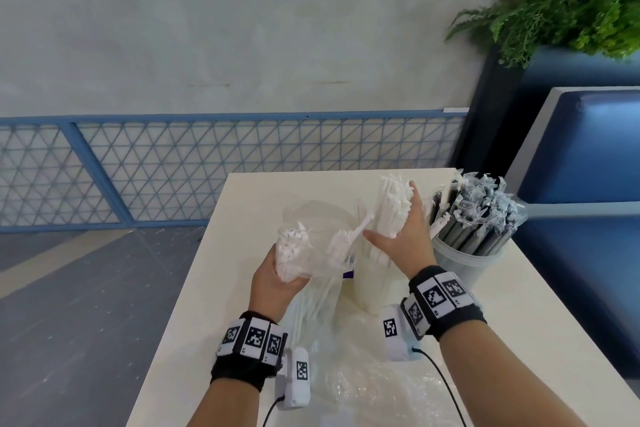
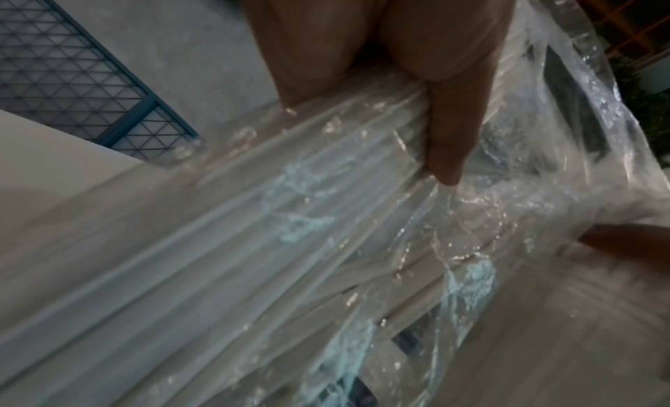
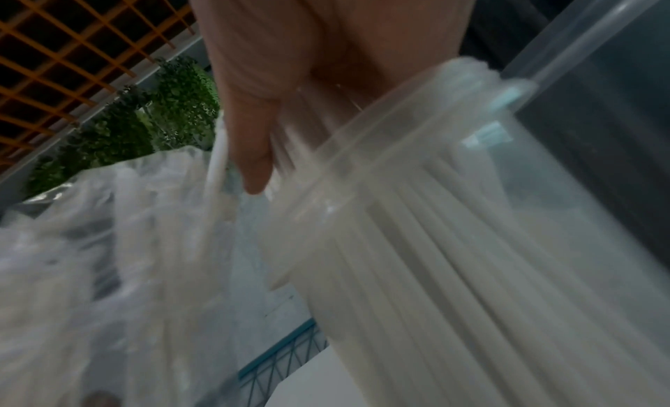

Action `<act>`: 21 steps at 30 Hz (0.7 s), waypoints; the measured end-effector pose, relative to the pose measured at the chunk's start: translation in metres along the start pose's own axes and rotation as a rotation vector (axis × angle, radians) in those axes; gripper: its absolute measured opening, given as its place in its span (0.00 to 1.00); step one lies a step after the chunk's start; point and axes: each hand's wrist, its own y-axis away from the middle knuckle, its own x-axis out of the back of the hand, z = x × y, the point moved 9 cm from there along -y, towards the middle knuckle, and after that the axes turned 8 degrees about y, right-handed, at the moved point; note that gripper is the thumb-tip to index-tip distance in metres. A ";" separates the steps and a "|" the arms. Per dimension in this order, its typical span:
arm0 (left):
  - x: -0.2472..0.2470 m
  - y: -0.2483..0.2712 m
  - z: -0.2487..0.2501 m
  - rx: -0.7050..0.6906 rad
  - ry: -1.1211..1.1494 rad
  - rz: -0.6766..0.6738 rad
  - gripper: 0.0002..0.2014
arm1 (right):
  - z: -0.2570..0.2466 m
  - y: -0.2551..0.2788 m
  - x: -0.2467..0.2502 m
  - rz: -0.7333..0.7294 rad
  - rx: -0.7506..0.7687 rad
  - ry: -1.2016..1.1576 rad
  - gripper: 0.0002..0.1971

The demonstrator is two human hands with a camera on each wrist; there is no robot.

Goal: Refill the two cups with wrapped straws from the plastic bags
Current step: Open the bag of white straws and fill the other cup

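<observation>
My left hand (image 1: 281, 279) grips a clear plastic bag (image 1: 313, 250) of white wrapped straws and holds it tilted above the table. In the left wrist view its thumb (image 2: 446, 143) presses on the bag (image 2: 290, 227). My right hand (image 1: 398, 232) grips a bundle of white wrapped straws (image 1: 391, 204) standing in the near translucent cup (image 1: 369, 291). The right wrist view shows these straws (image 3: 435, 255) inside the cup's rim (image 3: 362, 126), with my thumb (image 3: 250, 143) against them. The far cup (image 1: 464, 262) is packed with black wrapped straws (image 1: 485, 215).
The white table (image 1: 242, 218) ends at its left edge over grey floor. Crumpled clear plastic (image 1: 363, 388) lies on the table near me. A blue bench (image 1: 588, 166) stands to the right, a green plant (image 1: 571, 3) above it, and a blue mesh railing (image 1: 173, 166) behind.
</observation>
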 end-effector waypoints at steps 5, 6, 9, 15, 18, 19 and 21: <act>0.000 -0.001 0.000 0.004 -0.008 0.008 0.29 | 0.015 -0.004 0.001 0.006 -0.078 0.036 0.33; 0.001 -0.001 0.000 0.004 -0.006 0.009 0.29 | 0.010 -0.004 0.005 0.030 -0.062 0.025 0.29; 0.002 -0.002 0.000 0.002 0.001 0.014 0.30 | -0.005 -0.005 0.015 0.114 0.024 0.005 0.25; -0.001 -0.002 0.003 -0.008 0.016 0.001 0.29 | 0.013 0.001 -0.004 -0.047 -0.027 0.153 0.37; 0.003 -0.001 0.001 -0.005 0.032 0.015 0.28 | -0.026 0.019 0.030 0.260 0.181 0.062 0.32; 0.004 -0.002 0.001 -0.005 0.038 0.021 0.28 | -0.041 0.030 0.041 0.365 0.259 0.021 0.27; 0.005 -0.001 0.000 -0.002 0.051 0.024 0.29 | -0.064 0.047 0.040 0.369 0.351 -0.043 0.16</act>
